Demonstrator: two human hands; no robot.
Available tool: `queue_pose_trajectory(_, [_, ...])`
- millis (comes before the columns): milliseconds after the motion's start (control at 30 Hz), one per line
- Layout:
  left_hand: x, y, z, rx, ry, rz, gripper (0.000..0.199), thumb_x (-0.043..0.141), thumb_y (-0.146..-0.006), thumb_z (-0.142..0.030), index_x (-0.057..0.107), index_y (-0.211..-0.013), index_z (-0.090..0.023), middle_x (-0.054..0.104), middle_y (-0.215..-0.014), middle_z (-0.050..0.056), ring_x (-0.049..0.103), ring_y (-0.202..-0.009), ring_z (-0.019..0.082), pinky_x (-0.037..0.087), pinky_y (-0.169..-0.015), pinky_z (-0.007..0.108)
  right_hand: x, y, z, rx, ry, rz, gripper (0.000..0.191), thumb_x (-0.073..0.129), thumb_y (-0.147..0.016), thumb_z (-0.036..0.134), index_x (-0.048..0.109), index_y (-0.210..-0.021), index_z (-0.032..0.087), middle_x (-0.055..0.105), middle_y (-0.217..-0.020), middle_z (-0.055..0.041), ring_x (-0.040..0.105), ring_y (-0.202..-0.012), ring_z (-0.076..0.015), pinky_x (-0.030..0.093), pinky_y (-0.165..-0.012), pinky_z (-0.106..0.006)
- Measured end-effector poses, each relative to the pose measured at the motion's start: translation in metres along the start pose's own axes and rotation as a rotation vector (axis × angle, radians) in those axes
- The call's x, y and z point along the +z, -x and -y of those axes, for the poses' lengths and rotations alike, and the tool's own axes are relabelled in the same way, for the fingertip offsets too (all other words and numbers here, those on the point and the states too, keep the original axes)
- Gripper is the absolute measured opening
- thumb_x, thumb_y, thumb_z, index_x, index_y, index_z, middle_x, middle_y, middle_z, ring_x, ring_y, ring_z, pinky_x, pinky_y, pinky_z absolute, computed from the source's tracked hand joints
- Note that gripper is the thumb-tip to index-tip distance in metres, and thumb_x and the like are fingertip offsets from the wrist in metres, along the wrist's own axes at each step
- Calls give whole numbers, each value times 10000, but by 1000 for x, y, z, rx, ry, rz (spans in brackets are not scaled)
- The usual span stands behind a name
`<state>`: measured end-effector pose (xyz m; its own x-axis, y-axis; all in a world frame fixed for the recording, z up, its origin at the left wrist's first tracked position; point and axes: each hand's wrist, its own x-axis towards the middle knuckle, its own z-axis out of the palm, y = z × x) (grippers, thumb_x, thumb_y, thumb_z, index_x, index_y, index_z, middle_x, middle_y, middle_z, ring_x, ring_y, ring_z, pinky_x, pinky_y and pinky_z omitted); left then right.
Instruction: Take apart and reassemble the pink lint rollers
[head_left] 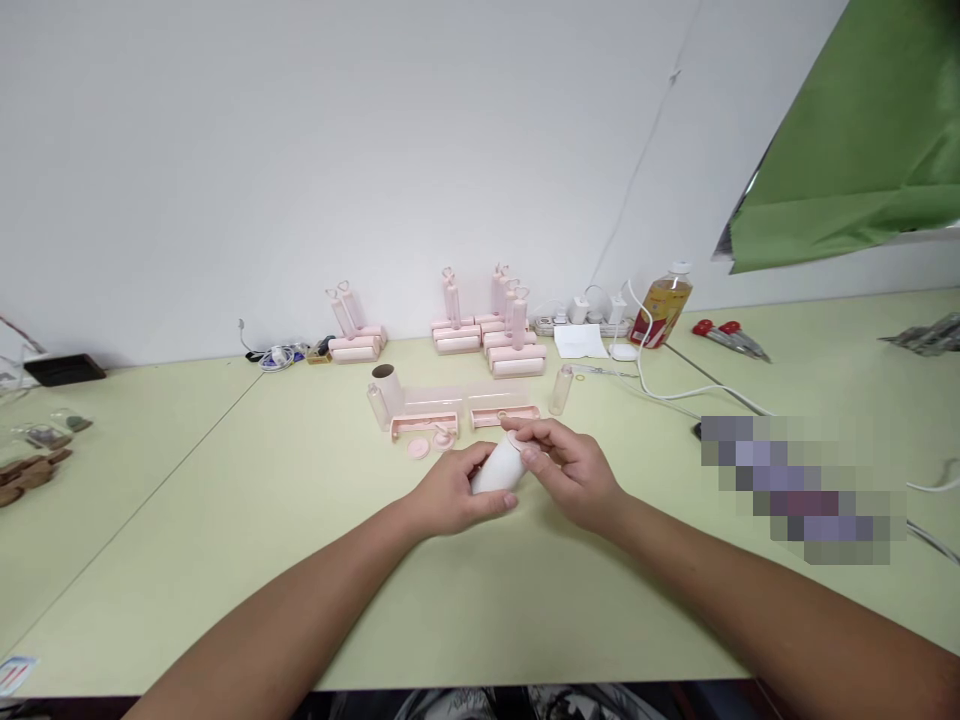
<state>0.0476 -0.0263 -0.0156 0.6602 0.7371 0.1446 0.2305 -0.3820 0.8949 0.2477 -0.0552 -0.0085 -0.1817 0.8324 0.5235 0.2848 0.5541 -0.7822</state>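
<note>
My left hand (461, 492) is closed around a white lint roller roll (498, 470), holding it tilted above the table. At the roll's upper end sits a pink end cap (515, 440). My right hand (570, 470) grips that cap's rim between thumb and fingers. Just beyond the hands lie two open pink roller cases, a left one (424, 424) and a right one (504, 416). A loose pink disc (418, 448) and another pink end piece (443, 438) rest in front of the left case. Clear handle tubes stand at either side, one on the left (379, 405), one on the right (560, 390).
Assembled pink lint rollers (516, 352) stand in groups along the wall. An upright roll (387, 388) is behind the left case. To the right are a drink bottle (661, 308), white cables (675, 392), red-handled tools (727, 338) and a blurred object (795, 490).
</note>
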Motion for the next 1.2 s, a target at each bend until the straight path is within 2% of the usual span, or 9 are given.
queue_pose_trajectory(267, [0, 1, -1, 10, 40, -7, 449, 615, -813, -465, 519, -1123, -154, 546, -850, 13, 471, -695, 135, 381, -589, 245, -2, -1, 6, -118, 96, 64, 324, 612, -863, 277, 552, -1179, 238, 599, -1305, -125, 551, -1225, -268, 459, -998, -437])
queue_pose_trajectory(467, [-1, -1, -2, 54, 98, -65, 497, 600, -829, -490, 526, -1195, -163, 556, -888, 34, 490, -738, 155, 394, -636, 269, 2, 0, 6, -128, 14, -22, 459, 607, -862, 281, 473, -1301, 275, 394, -1472, -122, 407, -1345, -279, 461, -1012, -452])
queue_pose_trajectory(600, [-2, -1, -2, 37, 92, -75, 536, 598, -831, -503, 517, -1236, -162, 581, -899, 49, 513, -734, 170, 408, -643, 285, 1, 1, 8, -127, -17, -110, 620, 601, -858, 269, 322, -1405, 345, 233, -1558, -88, 444, -1303, -267, 468, -1000, -476])
queue_pose_trajectory(700, [-1, 0, -2, 94, 90, -87, 547, 582, -848, -478, 474, -1283, -164, 593, -1079, 100, 552, -907, 232, 444, -759, 343, -3, -2, 9, -117, 42, 84, 563, 598, -861, 272, 404, -1387, 312, 395, -1487, -92, 502, -1248, -267, 485, -981, -461])
queue_pose_trajectory(800, [1, 1, -1, 172, 87, -104, 637, 574, -857, -444, 342, -1389, -180, 502, -1308, 142, 488, -1143, 291, 404, -926, 409, -4, -4, 11, -105, 68, 237, 467, 581, -870, 258, 503, -1330, 278, 561, -1348, -83, 565, -1174, -251, 508, -947, -428])
queue_pose_trajectory(900, [3, 2, 1, 165, 103, -122, 743, 564, -871, -429, 175, -1466, -215, 510, -1291, 134, 515, -1090, 259, 410, -903, 386, -4, -4, 11, -122, 60, 177, 467, 573, -868, 239, 498, -1328, 273, 570, -1334, -77, 568, -1161, -242, 511, -932, -410])
queue_pose_trajectory(1000, [3, 3, 2, 115, 120, -154, 723, 572, -865, -448, 197, -1442, -224, 574, -1006, 61, 529, -809, 171, 428, -725, 299, -5, -7, 7, -96, 105, 36, 380, 570, -863, 236, 550, -1242, 255, 602, -1248, -78, 617, -1014, -214, 531, -840, -367])
queue_pose_trajectory(1100, [2, 3, 0, 22, 157, -185, 715, 569, -860, -473, 200, -1428, -241, 498, -815, -13, 453, -653, 124, 385, -600, 245, -9, -14, -2, 39, 218, -130, 246, 565, -860, 268, 610, -1097, 222, 645, -1062, -71, 622, -798, -180, 522, -708, -326])
queue_pose_trajectory(1200, [1, 2, -2, -40, 188, -216, 715, 562, -859, -482, 195, -1428, -254, 473, -803, -23, 443, -644, 122, 384, -578, 237, -14, -21, -11, 176, 368, -104, 201, 548, -861, 299, 628, -1019, 204, 643, -966, -61, 589, -694, -166, 489, -639, -310])
